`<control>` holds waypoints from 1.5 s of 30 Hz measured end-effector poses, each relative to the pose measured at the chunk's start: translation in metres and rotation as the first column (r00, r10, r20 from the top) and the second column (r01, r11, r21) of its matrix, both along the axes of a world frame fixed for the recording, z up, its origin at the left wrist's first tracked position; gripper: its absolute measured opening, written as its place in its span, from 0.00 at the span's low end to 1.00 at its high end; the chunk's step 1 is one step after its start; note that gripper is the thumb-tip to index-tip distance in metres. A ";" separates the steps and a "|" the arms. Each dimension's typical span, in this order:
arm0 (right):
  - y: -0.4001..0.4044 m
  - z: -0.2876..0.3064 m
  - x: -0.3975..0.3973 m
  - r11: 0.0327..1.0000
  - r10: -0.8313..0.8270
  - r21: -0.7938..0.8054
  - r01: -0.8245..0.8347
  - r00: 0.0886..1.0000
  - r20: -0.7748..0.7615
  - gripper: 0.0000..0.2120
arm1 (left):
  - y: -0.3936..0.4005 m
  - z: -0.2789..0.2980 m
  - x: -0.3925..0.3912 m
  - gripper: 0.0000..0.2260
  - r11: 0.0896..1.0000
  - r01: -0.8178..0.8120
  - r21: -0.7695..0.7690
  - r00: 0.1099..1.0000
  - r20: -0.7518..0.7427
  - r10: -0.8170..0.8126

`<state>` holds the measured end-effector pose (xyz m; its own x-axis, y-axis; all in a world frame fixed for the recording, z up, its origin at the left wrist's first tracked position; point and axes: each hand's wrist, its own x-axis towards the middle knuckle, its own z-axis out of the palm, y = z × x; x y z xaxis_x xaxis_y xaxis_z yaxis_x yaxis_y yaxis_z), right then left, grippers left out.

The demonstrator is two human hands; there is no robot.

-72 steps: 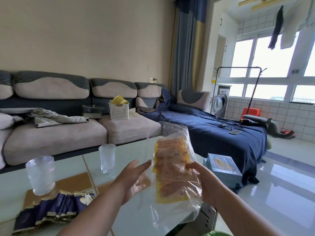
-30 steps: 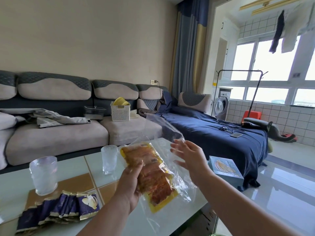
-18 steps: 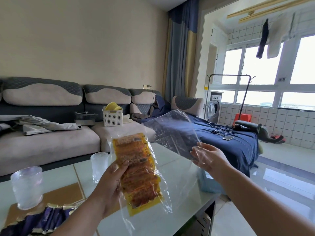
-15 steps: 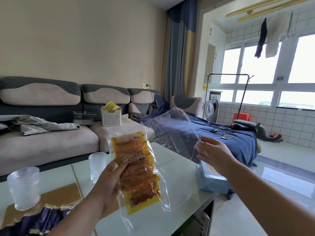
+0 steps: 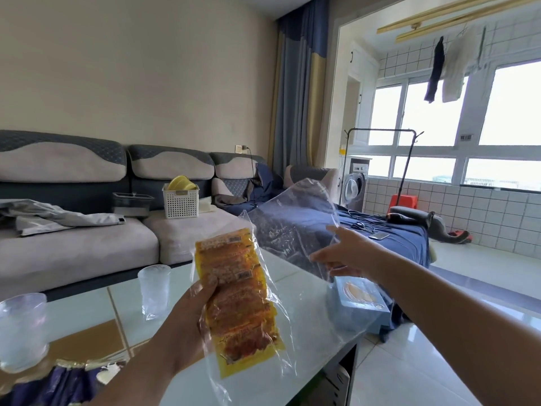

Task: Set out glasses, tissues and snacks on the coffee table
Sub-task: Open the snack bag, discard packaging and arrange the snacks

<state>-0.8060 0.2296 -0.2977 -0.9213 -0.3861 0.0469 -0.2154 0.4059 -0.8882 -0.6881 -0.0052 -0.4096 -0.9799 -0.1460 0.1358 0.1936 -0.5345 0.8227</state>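
My left hand (image 5: pixel 187 323) grips a yellow-orange snack pack (image 5: pixel 237 294) through the clear plastic bag (image 5: pixel 292 227) around it, above the glass coffee table (image 5: pixel 295 276). My right hand (image 5: pixel 348 256) holds the bag's loose open end up, to the right of the pack. Two frosted glasses stand on the table, one (image 5: pixel 154 288) left of the pack and one (image 5: pixel 22 329) at the far left. Dark blue snack packets (image 5: pixel 67 382) lie at the bottom left. A light blue tissue box (image 5: pixel 360 300) sits at the table's right end, partly behind the plastic.
A grey sofa (image 5: pixel 87 247) runs behind the table, with a white basket (image 5: pixel 180 200) and clothes on it. A chaise under a blue cover (image 5: pixel 380 238) with a phone and cables lies to the right. White tiled floor (image 5: pixel 439 361) lies beyond the table's right edge.
The snack pack passed from my right hand to my left. My right hand then took the bag's open end and drew it up and to the right. The view tilted up.
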 end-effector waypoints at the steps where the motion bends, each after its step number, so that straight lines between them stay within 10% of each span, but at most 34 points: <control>1: -0.002 0.002 -0.001 1.000 -0.006 -0.010 0.006 1.000 -0.020 0.37 | 0.003 0.000 0.000 0.15 1.000 0.002 0.013 1.000 0.007 -0.002; 7: -0.016 0.024 0.010 0.986 -0.009 -0.164 0.002 0.999 -0.041 0.29 | 0.002 -0.030 -0.016 0.45 0.992 -0.065 0.106 0.987 0.156 0.048; 17: -0.025 0.041 0.017 0.993 0.022 -0.115 -0.038 0.990 -0.137 0.31 | 0.010 -0.028 -0.003 0.42 0.966 0.162 0.203 0.901 0.370 -0.229; 22: -0.012 0.051 0.018 0.994 0.059 -0.072 -0.077 0.973 -0.222 0.26 | 0.008 -0.037 0.006 0.14 0.950 0.249 0.191 0.900 0.318 -0.300; 27: -0.003 0.059 0.012 0.996 0.068 -0.030 -0.082 0.944 -0.322 0.22 | 0.020 -0.030 0.018 0.07 0.954 0.236 0.185 0.922 0.267 -0.280; 32: 0.008 0.068 0.010 0.990 0.056 -0.097 -0.097 0.930 -0.364 0.20 | 0.017 -0.052 0.005 0.23 0.948 0.254 0.189 0.906 0.298 -0.302; 45: 0.047 0.051 -0.024 0.970 -0.199 -0.189 0.150 0.941 -0.274 0.03 | -0.038 -0.056 0.005 0.22 0.994 -0.106 0.027 0.957 0.273 0.095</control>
